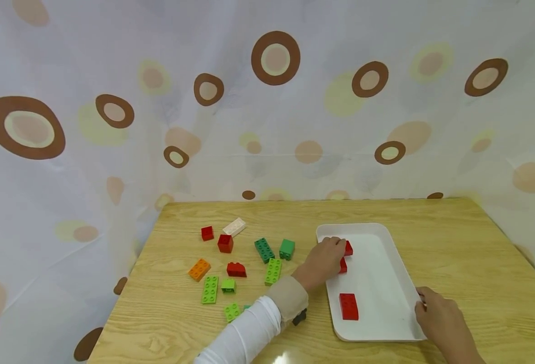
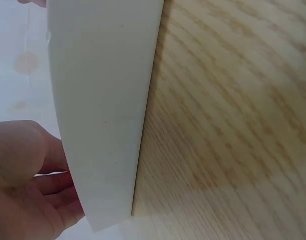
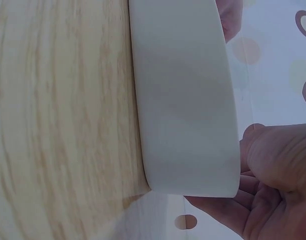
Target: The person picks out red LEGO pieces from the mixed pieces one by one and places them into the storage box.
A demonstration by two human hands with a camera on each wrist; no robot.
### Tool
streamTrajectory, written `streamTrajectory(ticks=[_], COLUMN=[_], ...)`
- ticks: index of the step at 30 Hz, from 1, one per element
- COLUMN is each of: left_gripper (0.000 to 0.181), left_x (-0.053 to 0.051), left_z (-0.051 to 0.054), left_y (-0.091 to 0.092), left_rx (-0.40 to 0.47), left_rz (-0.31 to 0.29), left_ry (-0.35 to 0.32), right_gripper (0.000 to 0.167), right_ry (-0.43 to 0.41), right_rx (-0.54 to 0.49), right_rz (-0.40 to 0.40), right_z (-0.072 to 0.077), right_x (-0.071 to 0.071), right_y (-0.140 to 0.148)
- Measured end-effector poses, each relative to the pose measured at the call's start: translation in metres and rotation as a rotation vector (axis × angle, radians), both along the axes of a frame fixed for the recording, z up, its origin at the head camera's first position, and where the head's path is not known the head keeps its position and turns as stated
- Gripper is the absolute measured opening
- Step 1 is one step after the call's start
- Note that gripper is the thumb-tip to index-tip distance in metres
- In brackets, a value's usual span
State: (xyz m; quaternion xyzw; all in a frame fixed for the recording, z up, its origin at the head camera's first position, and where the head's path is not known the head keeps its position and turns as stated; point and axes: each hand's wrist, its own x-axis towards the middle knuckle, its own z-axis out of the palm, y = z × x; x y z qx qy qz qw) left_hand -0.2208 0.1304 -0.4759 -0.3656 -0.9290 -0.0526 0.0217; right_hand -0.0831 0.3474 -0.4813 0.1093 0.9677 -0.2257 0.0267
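Note:
A white tray [image 1: 381,298] stands on the table with red bricks in it. My left hand [image 1: 325,258] reaches over the tray's left rim, fingers bent, beside two partly covered red bricks [image 1: 348,248]. In the left wrist view, the tray wall [image 2: 103,115] hides the fingertips of the left hand [image 2: 28,180], so a hold on a brick cannot be told. Apart from these lies another red brick [image 1: 349,307] nearer the tray's front. My right hand [image 1: 444,321] pinches the right rim near the front corner, with fingers bent round it in the right wrist view.
Loose bricks lie left of the tray: red [image 1: 225,243], orange [image 1: 199,270], white [image 1: 234,227], dark green [image 1: 264,250] and several light green [image 1: 210,289]. A dark piece [image 1: 299,317] sits by the left sleeve. A patterned cloth [image 1: 317,101] hangs behind the wooden table [image 1: 444,242].

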Motion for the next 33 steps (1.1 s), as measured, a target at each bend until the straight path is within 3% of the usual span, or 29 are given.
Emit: streamTrajectory(ticks=[7, 19, 27, 33], left_gripper=[0.031, 0.024, 0.032, 0.039], left_x=[-0.006, -0.008, -0.01, -0.011], left_z=[-0.005, -0.006, -0.007, -0.003], left_y=[0.002, 0.004, -0.003, -0.016], left_rx=[-0.072, -0.106, 0.008, 0.102], left_rz=[0.016, 0.015, 0.015, -0.003], left_ry=[-0.061, -0.073, -0.156, -0.162], right_gripper=[0.036, 0.034, 0.034, 0.033], right_ry=[-0.045, 0.013, 0.014, 0.016], right_rx=[-0.003, 0.003, 0.0, -0.002], right_rz=[-0.003, 0.02, 0.01, 0.008], right_z=[0.001, 0.0, -0.001, 0.001], right_x=[0.0, 0.0, 0.001, 0.001], right_y=[-0.001, 0.001, 0.001, -0.001])
